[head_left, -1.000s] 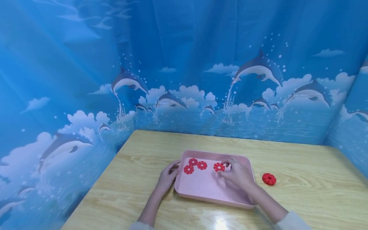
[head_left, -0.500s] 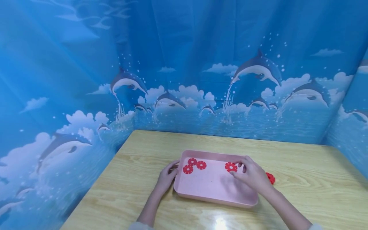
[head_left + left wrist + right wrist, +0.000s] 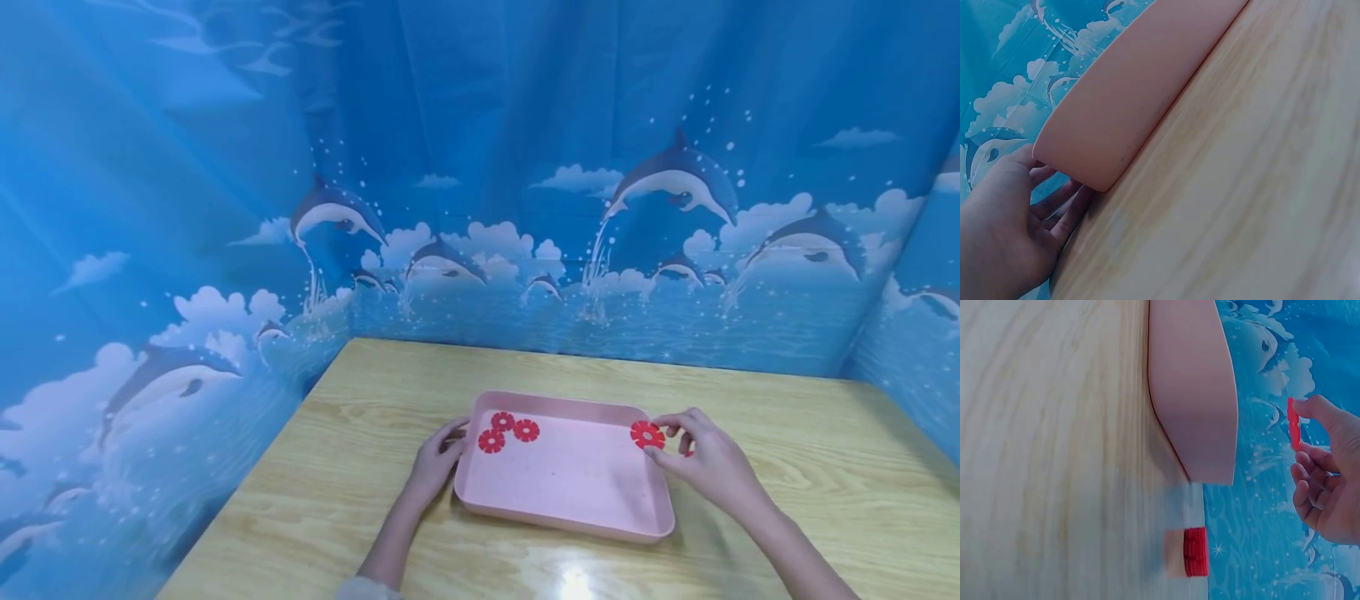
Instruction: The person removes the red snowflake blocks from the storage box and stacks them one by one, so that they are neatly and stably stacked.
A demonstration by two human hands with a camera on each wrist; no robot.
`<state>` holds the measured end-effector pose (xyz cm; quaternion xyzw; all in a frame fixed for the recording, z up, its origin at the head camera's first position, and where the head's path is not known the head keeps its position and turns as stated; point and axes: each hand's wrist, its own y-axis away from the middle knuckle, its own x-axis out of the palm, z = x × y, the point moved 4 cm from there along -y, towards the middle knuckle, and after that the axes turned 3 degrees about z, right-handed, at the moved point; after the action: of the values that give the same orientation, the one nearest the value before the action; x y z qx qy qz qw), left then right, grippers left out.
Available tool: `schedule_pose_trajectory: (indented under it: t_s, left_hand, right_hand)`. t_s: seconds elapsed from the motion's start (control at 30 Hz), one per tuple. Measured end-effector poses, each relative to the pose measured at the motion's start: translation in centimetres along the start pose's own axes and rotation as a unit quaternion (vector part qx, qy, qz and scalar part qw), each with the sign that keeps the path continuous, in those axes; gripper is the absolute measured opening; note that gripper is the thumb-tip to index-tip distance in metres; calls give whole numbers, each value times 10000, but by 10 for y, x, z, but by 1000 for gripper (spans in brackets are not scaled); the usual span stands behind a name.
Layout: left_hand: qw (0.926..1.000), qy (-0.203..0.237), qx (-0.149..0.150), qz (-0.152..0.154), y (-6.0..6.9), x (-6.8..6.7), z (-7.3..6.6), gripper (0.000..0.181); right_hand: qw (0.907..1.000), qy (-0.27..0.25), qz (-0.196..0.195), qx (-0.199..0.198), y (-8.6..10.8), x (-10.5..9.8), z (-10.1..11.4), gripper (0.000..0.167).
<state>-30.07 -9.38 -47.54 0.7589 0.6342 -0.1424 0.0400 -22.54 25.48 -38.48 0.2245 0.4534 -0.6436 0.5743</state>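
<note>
My right hand (image 3: 712, 467) pinches a red notched plastic disc (image 3: 647, 434) between thumb and fingertip, above the right edge of the pink tray (image 3: 555, 515). The right wrist view shows this disc edge-on, raised clear of the tray wall (image 3: 1194, 394). Three similar red discs, the nearest a notched disc (image 3: 492, 441), lie grouped at the tray's far left. My left hand (image 3: 435, 462) rests against the tray's left side. In the left wrist view its loosely bent fingers touch the outer wall near the rim.
A stack of red discs (image 3: 1196, 551) stands on the wooden table (image 3: 810, 467) right of the tray, mostly hidden behind my right hand in the head view. A blue dolphin-print curtain (image 3: 480, 167) hangs along the table's back and left.
My right hand has lifted the pinched disc and carried it rightward from the middle of the tray to its right edge. The left hand stays at the tray's side.
</note>
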Motion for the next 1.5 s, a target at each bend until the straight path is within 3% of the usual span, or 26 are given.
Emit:
schedule_pose_trajectory:
  t_s: [0.23, 0.33, 0.67, 1.3, 1.4, 1.5]
  left_hand:
    - [9999, 118, 73, 26, 12, 0, -31, 36]
    - [9999, 121, 45, -3, 15, 0, -36, 36]
    - [9999, 141, 25, -14, 15, 0, -37, 36]
    - [9999, 87, 40, 33, 14, 0, -37, 36]
    - [9999, 126, 82, 53, 12, 0, -33, 36]
    - [9998, 178, 85, 48, 8, -1, -21, 36]
  right_hand:
    - [9997, 22, -112, 209, 10, -10, -16, 39]
    - [9995, 44, -219, 231, 14, -15, -23, 39]
    - [9986, 172, -393, 306, 23, -20, -46, 38]
    - [9977, 223, -539, 347, 30, -13, -77, 37]
    - [9974, 253, -588, 333, 32, -10, -83, 36]
    - [9977, 193, -581, 299, 33, -6, -87, 35]
